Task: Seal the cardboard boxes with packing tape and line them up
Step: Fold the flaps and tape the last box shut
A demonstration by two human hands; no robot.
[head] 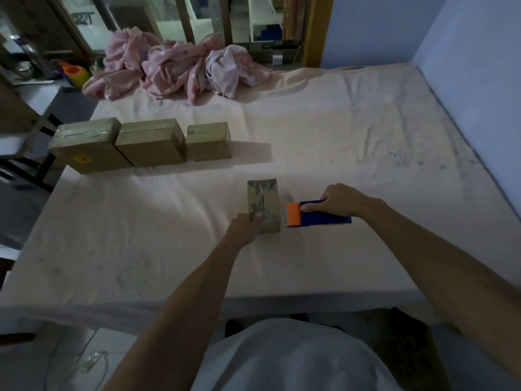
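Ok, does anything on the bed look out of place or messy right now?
One small box sits apart from the row of three boxes, held by the left hand; the right hand holds the tape dispenser beside it. A crumpled pink cloth lies heaped at the far edge of the bed. Nothing looks damaged.

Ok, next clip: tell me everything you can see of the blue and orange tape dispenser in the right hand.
The blue and orange plastic-looking tape dispenser has a long blue body and an orange front end facing the small printed cardboard box to its left, close but apart. It lies roughly level, low over the pale bed sheet; whether it rests there is unclear. The right hand holds it from above, fingers curled round the body. No tape roll shows.
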